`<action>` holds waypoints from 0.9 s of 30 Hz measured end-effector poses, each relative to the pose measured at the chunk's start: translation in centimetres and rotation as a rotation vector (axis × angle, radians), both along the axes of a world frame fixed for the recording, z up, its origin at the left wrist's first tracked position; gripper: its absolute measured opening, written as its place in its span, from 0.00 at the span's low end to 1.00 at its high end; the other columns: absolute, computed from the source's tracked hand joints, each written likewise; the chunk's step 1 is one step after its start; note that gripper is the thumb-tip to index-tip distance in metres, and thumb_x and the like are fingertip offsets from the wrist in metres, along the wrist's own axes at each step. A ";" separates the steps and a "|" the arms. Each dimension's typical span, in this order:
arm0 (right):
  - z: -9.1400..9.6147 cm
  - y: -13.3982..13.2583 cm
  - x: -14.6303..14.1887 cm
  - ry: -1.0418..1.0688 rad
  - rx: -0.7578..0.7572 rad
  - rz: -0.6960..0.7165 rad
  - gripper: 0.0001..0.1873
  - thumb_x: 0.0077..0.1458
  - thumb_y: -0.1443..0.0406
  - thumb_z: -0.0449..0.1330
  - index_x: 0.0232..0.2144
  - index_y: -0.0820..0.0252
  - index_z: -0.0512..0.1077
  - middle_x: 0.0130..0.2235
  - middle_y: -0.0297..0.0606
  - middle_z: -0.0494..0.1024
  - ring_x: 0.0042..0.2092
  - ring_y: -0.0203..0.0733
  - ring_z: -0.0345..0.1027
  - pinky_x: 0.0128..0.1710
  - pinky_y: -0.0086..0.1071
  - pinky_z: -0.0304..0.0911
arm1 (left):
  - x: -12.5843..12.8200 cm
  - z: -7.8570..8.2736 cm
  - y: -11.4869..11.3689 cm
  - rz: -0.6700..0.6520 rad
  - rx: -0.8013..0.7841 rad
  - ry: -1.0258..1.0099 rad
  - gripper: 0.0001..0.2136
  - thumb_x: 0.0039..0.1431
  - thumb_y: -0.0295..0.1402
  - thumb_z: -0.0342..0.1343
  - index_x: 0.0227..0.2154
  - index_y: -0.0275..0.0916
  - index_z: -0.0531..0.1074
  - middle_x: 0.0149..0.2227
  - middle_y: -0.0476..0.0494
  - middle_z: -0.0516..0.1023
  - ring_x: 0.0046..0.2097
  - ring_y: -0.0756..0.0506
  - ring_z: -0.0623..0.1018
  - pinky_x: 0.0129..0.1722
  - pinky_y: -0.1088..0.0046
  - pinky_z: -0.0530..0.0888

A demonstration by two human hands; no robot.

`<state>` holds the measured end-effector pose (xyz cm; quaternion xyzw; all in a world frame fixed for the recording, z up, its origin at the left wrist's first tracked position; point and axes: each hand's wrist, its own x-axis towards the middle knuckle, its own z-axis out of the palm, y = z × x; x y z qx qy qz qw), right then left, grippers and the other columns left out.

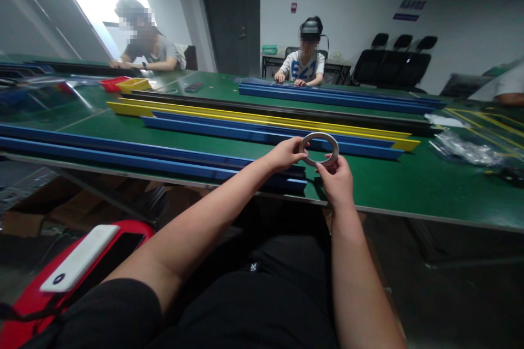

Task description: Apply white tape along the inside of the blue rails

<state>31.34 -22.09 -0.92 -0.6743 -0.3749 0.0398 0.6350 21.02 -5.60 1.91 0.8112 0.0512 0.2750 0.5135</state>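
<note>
A pale grey ring that looks like a thin roll of tape (336, 148) is held up over the front edge of the green table. My left hand (286, 154) pinches it at its left side. From below right, my right hand (338, 179) grips its lower rim with thumb and fingers. Just beneath and to the left of the hands lies the end of a long blue channel strip (172, 164). Beyond the ring is another blue strip (229, 130), with a yellow strip (123, 109) behind it.
The green table (388, 185) spans the view. Black strips (347, 116) and more blue strips (286, 92) lie farther back. Clear plastic wrap (470, 147) sits at the right. Two people work across the table; another person's arm shows at far right. A red stool (28, 300) stands lower left.
</note>
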 end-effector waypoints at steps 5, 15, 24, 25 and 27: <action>0.0 0.1 0.4 0.097 0.072 0.053 0.23 0.50 0.54 0.64 0.46 0.57 0.67 0.34 0.34 0.75 0.32 0.40 0.72 0.35 0.36 0.68 | 0.0 -0.1 0.0 -0.069 -0.042 -0.023 0.19 0.55 0.26 0.62 0.49 0.33 0.68 0.37 0.43 0.79 0.39 0.47 0.79 0.42 0.67 0.75; 0.4 -0.4 0.6 0.201 0.119 0.025 0.20 0.53 0.52 0.62 0.42 0.58 0.67 0.32 0.33 0.74 0.29 0.38 0.70 0.28 0.32 0.65 | -0.3 0.2 0.0 -0.041 0.028 0.019 0.19 0.58 0.30 0.60 0.51 0.33 0.67 0.35 0.43 0.78 0.34 0.48 0.79 0.35 0.71 0.74; -0.1 -0.3 0.9 0.215 0.137 0.005 0.21 0.52 0.51 0.62 0.42 0.57 0.71 0.35 0.34 0.76 0.30 0.37 0.71 0.29 0.31 0.64 | -0.3 0.4 0.0 -0.003 0.048 0.028 0.16 0.58 0.28 0.59 0.49 0.34 0.68 0.32 0.47 0.77 0.32 0.50 0.78 0.35 0.73 0.73; -0.1 -0.3 0.8 0.207 0.133 0.000 0.21 0.52 0.50 0.63 0.42 0.57 0.71 0.35 0.35 0.76 0.31 0.38 0.71 0.29 0.31 0.65 | -0.4 0.4 0.0 0.010 0.050 0.025 0.15 0.58 0.28 0.59 0.48 0.34 0.69 0.32 0.47 0.77 0.32 0.50 0.78 0.35 0.73 0.73; -0.1 -0.3 0.8 0.188 0.118 -0.006 0.22 0.51 0.50 0.63 0.42 0.58 0.72 0.35 0.36 0.76 0.32 0.40 0.72 0.30 0.32 0.65 | -0.4 0.3 0.0 0.037 0.048 0.023 0.14 0.58 0.28 0.59 0.47 0.34 0.69 0.32 0.47 0.78 0.31 0.50 0.78 0.35 0.73 0.73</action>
